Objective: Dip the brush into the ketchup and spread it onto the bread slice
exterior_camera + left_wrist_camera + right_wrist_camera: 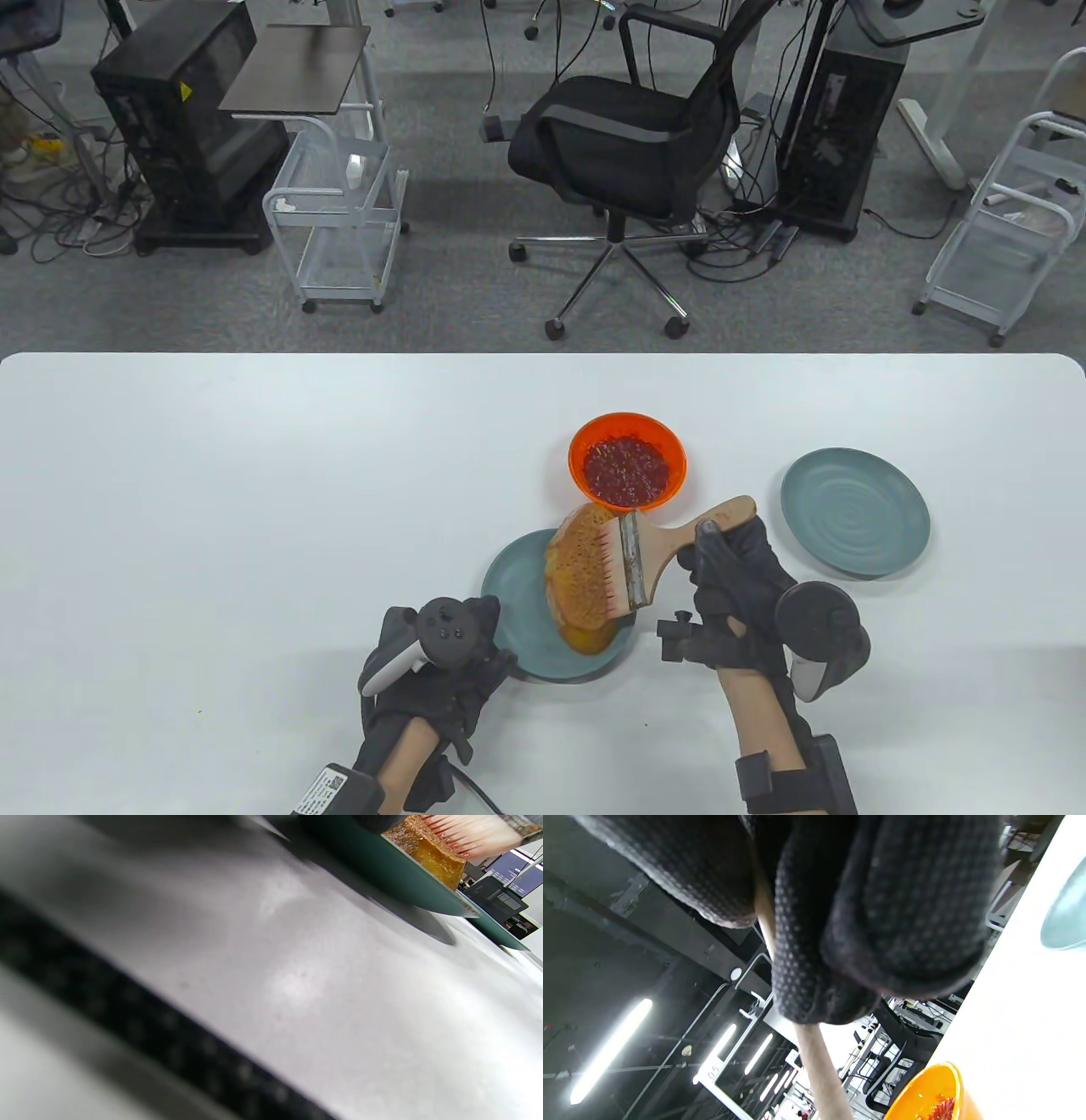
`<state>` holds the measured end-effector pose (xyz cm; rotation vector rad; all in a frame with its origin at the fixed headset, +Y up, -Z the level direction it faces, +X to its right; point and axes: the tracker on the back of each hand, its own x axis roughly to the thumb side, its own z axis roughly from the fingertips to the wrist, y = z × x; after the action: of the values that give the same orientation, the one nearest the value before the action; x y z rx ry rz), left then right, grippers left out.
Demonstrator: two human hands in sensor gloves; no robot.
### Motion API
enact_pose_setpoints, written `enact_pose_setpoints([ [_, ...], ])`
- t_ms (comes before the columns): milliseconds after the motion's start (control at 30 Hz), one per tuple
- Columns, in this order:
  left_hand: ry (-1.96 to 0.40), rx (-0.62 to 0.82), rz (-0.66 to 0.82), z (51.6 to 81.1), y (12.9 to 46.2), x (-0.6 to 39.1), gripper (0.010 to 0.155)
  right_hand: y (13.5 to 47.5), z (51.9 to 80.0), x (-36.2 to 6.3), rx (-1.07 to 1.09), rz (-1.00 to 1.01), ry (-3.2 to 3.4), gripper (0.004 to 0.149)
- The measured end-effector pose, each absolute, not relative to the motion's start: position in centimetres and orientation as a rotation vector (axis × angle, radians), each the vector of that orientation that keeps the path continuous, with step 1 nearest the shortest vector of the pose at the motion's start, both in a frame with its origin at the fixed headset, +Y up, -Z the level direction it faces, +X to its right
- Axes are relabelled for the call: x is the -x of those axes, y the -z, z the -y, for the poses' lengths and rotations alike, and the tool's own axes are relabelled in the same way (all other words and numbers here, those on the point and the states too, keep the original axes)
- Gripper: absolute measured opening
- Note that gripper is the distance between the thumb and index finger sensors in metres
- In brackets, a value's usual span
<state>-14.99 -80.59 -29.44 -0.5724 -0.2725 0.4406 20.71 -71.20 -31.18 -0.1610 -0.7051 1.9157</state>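
A browned bread slice (pixel 579 570) lies on a teal plate (pixel 513 594) near the table's front. My right hand (pixel 731 586) grips the wooden handle of a wide paintbrush (pixel 632 562); its reddish bristles rest on the bread. An orange bowl of ketchup (pixel 626 463) stands just behind the plate. My left hand (pixel 462 658) rests at the plate's left front rim. In the left wrist view the plate (pixel 394 870), bread (pixel 428 851) and bristles (pixel 471 834) show at the top right. The right wrist view shows gloved fingers (pixel 882 912) around the handle (pixel 818 1065) and the bowl (pixel 929 1094).
A second teal plate (pixel 855 513), with nothing on it, sits to the right of the bowl. The white table (pixel 254 509) spreads wide to the left. An office chair (pixel 632 144), carts and computer towers stand on the floor beyond the far edge.
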Motion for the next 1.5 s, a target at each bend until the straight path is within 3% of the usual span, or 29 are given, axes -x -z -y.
enact_pose_setpoints([
  [200,-0.440,0.572,0.273,80.6,29.4,15.0,0.068,31.7,73.1,-17.7,0.146,0.467,-1.732,0.041],
  [333,-0.438,0.571,0.272,80.6,29.4,15.0,0.068,31.9,72.8,-17.4,0.110,0.510,-1.870,0.041],
  [667,-0.440,0.571,0.270,80.6,29.4,15.1,0.068,30.8,71.3,-22.0,0.212,0.701,-1.875,0.041],
  [933,-0.439,0.571,0.270,80.6,29.4,15.1,0.068,32.0,73.9,-18.9,0.222,0.508,-1.756,0.042],
  [1267,-0.442,0.571,0.270,80.6,29.4,15.1,0.068,30.8,71.2,-20.2,0.145,0.771,-1.956,0.042],
  [1500,-0.443,0.572,0.271,80.6,29.4,15.1,0.068,31.8,73.5,-17.1,0.157,0.553,-1.781,0.042],
])
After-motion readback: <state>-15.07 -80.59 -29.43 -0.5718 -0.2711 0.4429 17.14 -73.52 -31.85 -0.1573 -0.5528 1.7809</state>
